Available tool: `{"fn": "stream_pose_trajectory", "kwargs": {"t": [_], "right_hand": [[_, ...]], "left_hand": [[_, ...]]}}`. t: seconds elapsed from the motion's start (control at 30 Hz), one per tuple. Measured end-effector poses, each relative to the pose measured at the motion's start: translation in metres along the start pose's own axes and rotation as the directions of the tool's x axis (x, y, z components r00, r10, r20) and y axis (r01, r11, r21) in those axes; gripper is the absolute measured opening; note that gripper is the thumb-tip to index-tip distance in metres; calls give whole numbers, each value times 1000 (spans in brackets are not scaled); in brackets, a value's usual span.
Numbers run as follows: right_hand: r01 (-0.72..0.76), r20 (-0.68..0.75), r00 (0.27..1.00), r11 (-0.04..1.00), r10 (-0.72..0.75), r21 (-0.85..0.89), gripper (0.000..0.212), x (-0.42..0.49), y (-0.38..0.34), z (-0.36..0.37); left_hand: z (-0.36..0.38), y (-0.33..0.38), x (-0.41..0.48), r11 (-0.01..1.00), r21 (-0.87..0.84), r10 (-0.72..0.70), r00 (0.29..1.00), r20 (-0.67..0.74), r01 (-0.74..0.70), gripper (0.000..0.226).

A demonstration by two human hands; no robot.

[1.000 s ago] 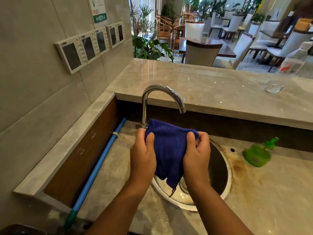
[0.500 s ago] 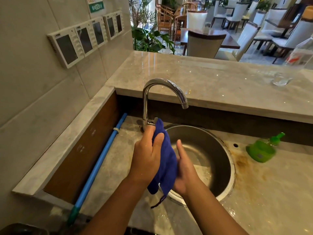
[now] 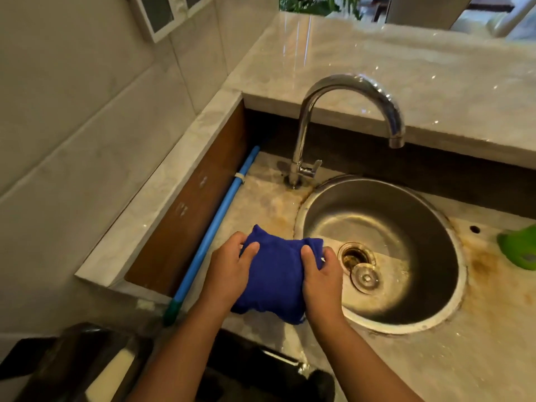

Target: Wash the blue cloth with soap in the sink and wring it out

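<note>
Now both hands' grip holds the blue cloth (image 3: 275, 274) beside the sink (image 3: 452, 227) rim.

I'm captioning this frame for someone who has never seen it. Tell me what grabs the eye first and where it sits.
The blue cloth stands out most, folded and gripped at each side by the left hand and right hand, over the counter at the left rim of the sink. Behind it the chrome faucet arches over the round steel basin, no water running. A bright green soap bottle peeks in at the right edge.
</note>
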State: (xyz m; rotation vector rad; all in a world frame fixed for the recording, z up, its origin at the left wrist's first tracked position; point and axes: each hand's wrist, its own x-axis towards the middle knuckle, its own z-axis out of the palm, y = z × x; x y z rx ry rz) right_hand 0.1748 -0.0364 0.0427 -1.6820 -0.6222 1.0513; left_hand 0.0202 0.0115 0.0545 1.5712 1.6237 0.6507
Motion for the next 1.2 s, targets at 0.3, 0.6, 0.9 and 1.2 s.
{"fn": "stream_pose_trajectory", "kwargs": {"t": [0.3, 0.6, 0.9, 1.2], "right_hand": [[268, 144, 960, 638, -240, -722, 49, 16, 40, -1], [589, 564, 803, 112, -190, -800, 77, 10, 92, -10], [544, 525, 834, 93, -169, -834, 82, -1, 100, 7], [413, 229, 904, 605, -360, -680, 26, -28, -43, -111]], "left_hand": [[2, -54, 10, 878, 479, -28, 999, 40, 5, 30], [54, -81, 2, 666, 599, 179, 875, 450, -445, 72], [42, -101, 8, 587, 660, 187, 871, 454, -469, 72], [26, -64, -2, 802, 508, 116, 916, 383, -314, 68]]}}
